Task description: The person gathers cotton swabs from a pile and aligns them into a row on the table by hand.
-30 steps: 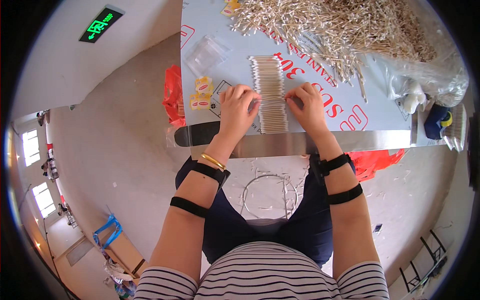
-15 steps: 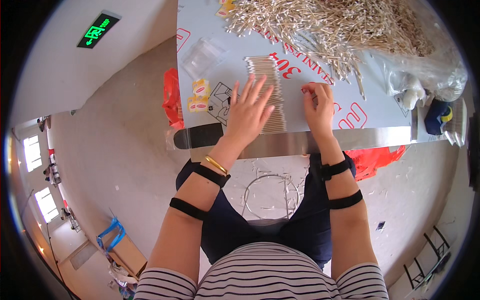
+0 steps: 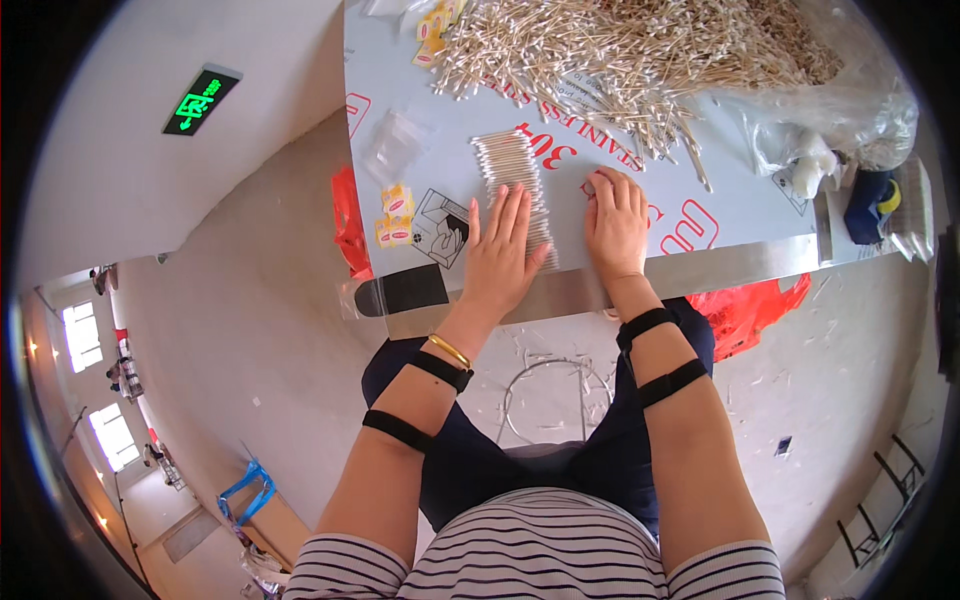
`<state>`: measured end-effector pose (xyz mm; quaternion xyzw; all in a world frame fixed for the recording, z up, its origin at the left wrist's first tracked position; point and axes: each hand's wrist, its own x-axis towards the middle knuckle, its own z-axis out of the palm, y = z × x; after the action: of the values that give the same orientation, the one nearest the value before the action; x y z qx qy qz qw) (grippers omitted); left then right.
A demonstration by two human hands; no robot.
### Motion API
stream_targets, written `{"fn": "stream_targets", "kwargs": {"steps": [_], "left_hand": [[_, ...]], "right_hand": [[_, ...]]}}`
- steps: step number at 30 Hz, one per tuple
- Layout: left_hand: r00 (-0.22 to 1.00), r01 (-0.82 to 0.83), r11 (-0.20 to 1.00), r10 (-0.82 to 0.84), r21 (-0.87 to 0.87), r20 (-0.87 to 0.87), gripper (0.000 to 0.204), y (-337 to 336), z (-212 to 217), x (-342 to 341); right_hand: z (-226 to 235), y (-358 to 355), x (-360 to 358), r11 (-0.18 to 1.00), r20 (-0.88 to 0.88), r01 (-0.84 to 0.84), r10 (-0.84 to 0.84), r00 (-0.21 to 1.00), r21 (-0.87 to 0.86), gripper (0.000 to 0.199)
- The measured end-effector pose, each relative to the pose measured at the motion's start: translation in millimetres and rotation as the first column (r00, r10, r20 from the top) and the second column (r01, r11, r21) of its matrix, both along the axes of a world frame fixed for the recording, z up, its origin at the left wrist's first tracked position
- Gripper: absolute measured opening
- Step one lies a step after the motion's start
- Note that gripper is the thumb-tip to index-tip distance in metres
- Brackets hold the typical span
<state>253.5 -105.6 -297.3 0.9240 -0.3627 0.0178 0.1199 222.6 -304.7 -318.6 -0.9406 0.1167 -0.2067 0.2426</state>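
Observation:
Cotton swabs lie side by side in a neat column (image 3: 508,162) on the metal-topped table. Over the column's near part rests my left hand (image 3: 503,240), its fingers stretched out and hiding some of the swabs. My right hand (image 3: 620,225) lies palm down on the tabletop, a little to the right of the column and apart from it. Its fingers are lightly bent, with no object visible in them. A large heap of loose cotton swabs (image 3: 620,60) covers the far side of the table.
Left of the column are clear plastic bags (image 3: 395,147), yellow-and-white labels (image 3: 396,215) and a black pad (image 3: 402,290) by the front edge. A plastic sheet (image 3: 850,125) and a blue tape dispenser (image 3: 866,208) are at the right. Red bags (image 3: 752,312) hang below the tabletop.
My left hand has slid nearer the front edge, uncovering more of the column's far part, and its fingers are closer together. My right hand's fingers have uncurled onto the table. The view has shifted slightly.

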Motion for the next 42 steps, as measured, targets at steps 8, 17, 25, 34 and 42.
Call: {"fn": "stream_targets", "kwargs": {"steps": [8, 17, 25, 34, 42], "left_hand": [[1.000, -0.001, 1.000, 0.001, 0.013, -0.005, 0.077, -8, -2, 3], [1.000, -0.016, 0.999, 0.017, 0.029, -0.016, 0.084, -8, -6, 15], [0.998, 0.063, 0.995, -0.062, 0.083, -0.006, 0.082, -18, -1, 6], [0.970, -0.244, 0.927, 0.240, -0.284, -0.051, 0.078, -16, -4, 69], [0.989, -0.143, 0.989, 0.144, 0.024, -0.034, 0.081, -35, -23, 100]], "right_hand": [[0, -1, 0, 1.000, -0.007, 0.014, -0.014, 1.000, -0.002, 0.035], [1, 1, 1, 1.000, -0.013, 0.013, -0.014, 1.000, -0.004, 0.036], [2, 0, 1, 1.000, -0.010, 0.020, -0.020, 1.000, -0.016, 0.036], [3, 3, 1, 1.000, -0.004, 0.020, -0.021, 1.000, -0.009, 0.036], [3, 1, 2, 1.000, 0.003, 0.018, -0.018, 1.000, -0.024, 0.034]]}}
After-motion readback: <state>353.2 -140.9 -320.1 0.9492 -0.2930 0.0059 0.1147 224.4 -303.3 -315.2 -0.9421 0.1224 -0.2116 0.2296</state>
